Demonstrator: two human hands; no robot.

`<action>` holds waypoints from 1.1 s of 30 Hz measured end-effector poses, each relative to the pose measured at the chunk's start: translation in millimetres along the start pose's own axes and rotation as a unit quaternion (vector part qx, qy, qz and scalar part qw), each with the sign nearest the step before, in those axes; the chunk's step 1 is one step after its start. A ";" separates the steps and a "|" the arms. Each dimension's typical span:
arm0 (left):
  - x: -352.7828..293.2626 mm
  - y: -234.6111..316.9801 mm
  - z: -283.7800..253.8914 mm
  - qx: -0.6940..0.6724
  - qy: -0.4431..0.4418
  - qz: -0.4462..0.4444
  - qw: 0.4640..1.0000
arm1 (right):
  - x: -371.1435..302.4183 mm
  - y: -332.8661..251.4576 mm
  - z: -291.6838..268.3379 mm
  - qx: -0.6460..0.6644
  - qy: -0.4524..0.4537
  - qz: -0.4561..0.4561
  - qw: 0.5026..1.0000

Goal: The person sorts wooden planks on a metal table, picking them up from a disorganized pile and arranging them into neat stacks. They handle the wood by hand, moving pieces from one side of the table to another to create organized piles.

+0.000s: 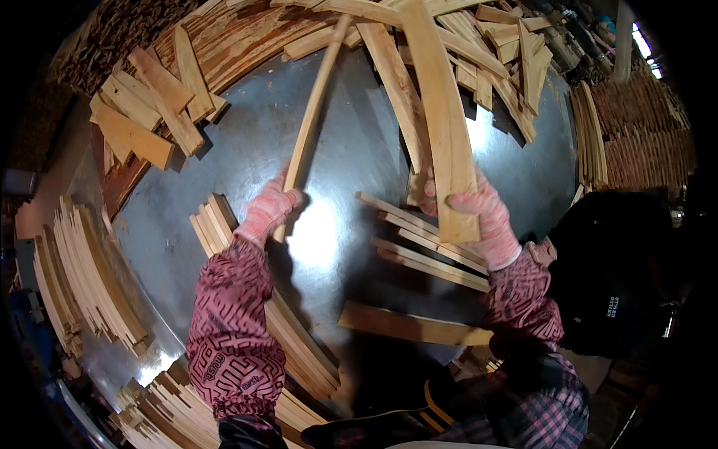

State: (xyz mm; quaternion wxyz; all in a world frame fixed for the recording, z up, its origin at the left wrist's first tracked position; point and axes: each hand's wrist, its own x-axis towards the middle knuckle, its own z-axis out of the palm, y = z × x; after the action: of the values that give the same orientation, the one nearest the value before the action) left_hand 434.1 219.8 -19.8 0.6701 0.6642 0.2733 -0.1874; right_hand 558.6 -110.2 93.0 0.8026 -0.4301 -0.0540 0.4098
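Observation:
My left hand (pixel 268 212), in a pink and white knit glove, is closed around the lower end of a narrow wooden strip (pixel 318 97), which slants up and away. In a matching glove, my right hand (pixel 495 221) grips the near end of a wider wooden board (pixel 441 112), its thumb on top. Just left of that board lies another plank (pixel 396 97); its near end reaches my right fingers, and I cannot tell whether they touch it. Several thin strips (pixel 437 262) and a darker board (pixel 411 324) lie below my right hand.
All this is over a shiny grey metal table (pixel 247 112). Loose boards (pixel 153 101) pile at far left, more offcuts (pixel 516 60) at far right. Stacked strips (pixel 101 277) stand on the left, others (pixel 299 344) by my left sleeve. A person in dark clothing (pixel 613 277) is close on the right.

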 end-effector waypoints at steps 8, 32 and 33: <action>-213.7 -117.4 165.2 0.293 0.397 0.042 0.869 | 4.3 60.2 39.3 0.085 -0.070 0.108 0.988; -287.9 -281.2 -321.7 0.432 0.504 -0.462 0.588 | 147.9 49.4 -53.4 -0.791 0.433 0.087 0.422; -290.4 -267.3 -321.0 0.421 0.487 -0.484 0.592 | 154.4 58.4 -71.2 -0.734 0.488 0.126 0.455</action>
State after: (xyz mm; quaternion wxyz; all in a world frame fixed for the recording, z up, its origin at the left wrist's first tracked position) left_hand 5.6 493.3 -41.4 -0.1067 0.6344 0.7313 -0.2268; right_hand 655.8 -30.3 -35.4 0.0246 -0.9916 0.1210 0.0383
